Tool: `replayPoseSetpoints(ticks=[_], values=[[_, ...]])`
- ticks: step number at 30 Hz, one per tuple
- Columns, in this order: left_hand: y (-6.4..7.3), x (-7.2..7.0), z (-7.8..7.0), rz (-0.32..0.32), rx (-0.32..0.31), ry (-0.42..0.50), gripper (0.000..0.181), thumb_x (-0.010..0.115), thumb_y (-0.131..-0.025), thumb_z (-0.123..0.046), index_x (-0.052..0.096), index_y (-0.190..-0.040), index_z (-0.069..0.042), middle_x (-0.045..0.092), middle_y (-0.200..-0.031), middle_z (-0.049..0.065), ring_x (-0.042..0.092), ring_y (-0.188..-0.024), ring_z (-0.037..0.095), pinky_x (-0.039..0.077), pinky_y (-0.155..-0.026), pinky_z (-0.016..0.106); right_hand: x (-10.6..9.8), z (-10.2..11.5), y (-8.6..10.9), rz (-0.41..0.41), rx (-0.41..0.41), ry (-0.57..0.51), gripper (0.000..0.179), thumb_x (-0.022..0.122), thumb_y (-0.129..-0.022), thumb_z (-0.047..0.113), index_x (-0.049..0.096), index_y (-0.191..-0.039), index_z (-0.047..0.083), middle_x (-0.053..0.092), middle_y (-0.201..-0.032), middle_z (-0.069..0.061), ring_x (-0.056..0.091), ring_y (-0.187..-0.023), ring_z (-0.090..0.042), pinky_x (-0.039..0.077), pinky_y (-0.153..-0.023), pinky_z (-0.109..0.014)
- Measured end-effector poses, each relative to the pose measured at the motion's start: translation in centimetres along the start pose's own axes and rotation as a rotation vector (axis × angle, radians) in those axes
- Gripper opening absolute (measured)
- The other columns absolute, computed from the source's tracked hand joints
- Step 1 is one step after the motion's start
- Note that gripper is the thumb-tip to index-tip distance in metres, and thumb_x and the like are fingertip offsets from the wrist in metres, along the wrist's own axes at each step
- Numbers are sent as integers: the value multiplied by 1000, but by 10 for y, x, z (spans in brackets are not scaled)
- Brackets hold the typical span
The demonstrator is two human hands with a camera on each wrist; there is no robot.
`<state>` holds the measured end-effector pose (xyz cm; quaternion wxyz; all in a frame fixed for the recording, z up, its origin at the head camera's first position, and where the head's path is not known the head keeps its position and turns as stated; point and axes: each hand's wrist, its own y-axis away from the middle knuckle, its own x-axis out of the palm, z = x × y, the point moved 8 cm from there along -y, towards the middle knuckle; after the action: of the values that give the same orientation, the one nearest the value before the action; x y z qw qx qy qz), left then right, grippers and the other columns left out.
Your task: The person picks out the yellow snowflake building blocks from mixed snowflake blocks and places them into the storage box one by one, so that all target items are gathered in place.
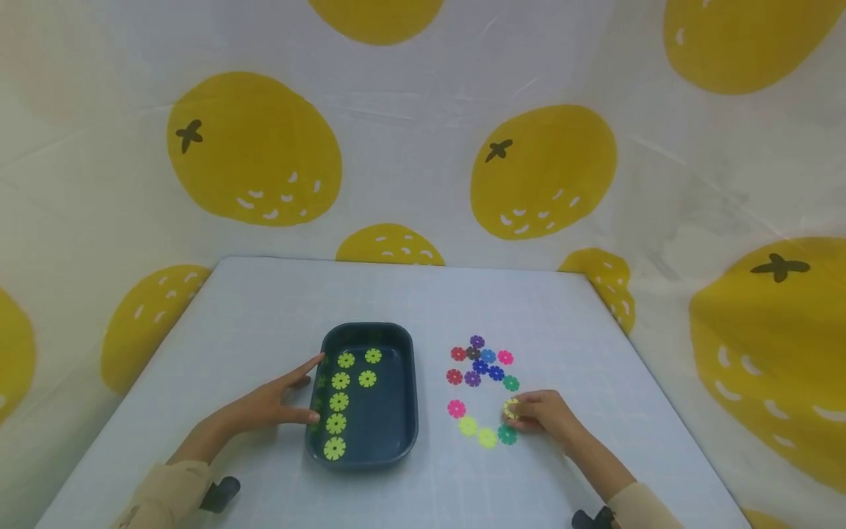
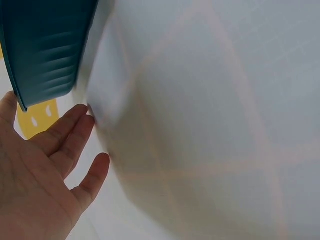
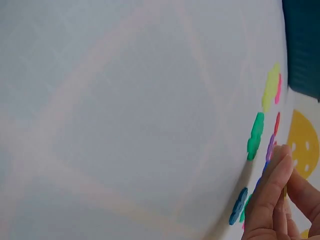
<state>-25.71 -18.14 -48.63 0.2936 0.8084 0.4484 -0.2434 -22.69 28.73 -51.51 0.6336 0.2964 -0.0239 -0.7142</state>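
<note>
A dark teal tray [image 1: 399,411] stands left of centre on the table, with several yellow flower-shaped discs [image 1: 339,402] laid in two columns along its left part. My left hand [image 1: 267,402] touches the tray's left side with thumb and forefinger spread; the other fingers stay off it in the left wrist view. Right of the tray, my right hand [image 1: 543,413] pinches a yellow flower-shaped disc [image 1: 510,409] between thumb and fingertips. Just below it lies a green disc [image 1: 507,434]. In the right wrist view the fingers [image 3: 272,187] mostly hide the pinched disc.
Loose discs lie right of the tray: two yellow ones [image 1: 487,438], pink [image 1: 456,409], red [image 1: 454,377], purple [image 1: 472,379], blue [image 1: 496,373], black [image 1: 473,353] and green. A white cloth with yellow fruit prints [image 1: 254,150] hangs behind the table.
</note>
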Motion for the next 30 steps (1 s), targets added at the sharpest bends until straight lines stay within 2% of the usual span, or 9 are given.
replayPoseSetpoints(ticks=[4,15,22,30], values=[[0,-1,-1,1,4,-2,110,81,-79,-47,9,-160,-34,24,-160,27,22,-146,51,21,-110,75,0,-5,3,6,50,-34,38,76,-87,18,67,-115,-6,77,-92,-12,76,-81,-23,61,-73,-26],[-2,-1,1,6,3,16,109,80,-79,-47,8,-160,-36,21,-161,26,21,-146,51,20,-110,76,5,-9,8,42,81,-90,31,70,-90,11,67,-115,-7,77,-96,-15,76,-84,-24,61,-75,-28],[-4,0,3,5,5,16,109,81,-78,-48,9,-160,-35,20,-162,24,23,-146,50,20,-110,76,8,-5,9,-2,51,-8,34,74,-88,16,69,-114,-5,76,-97,-11,75,-85,-22,61,-73,-27],[-2,0,3,2,3,16,109,81,-79,-48,10,-160,-34,22,-161,26,23,-146,50,21,-110,76,13,-2,12,-11,68,1,33,74,-87,15,69,-112,-6,75,-97,-12,75,-83,-22,61,-72,-27]])
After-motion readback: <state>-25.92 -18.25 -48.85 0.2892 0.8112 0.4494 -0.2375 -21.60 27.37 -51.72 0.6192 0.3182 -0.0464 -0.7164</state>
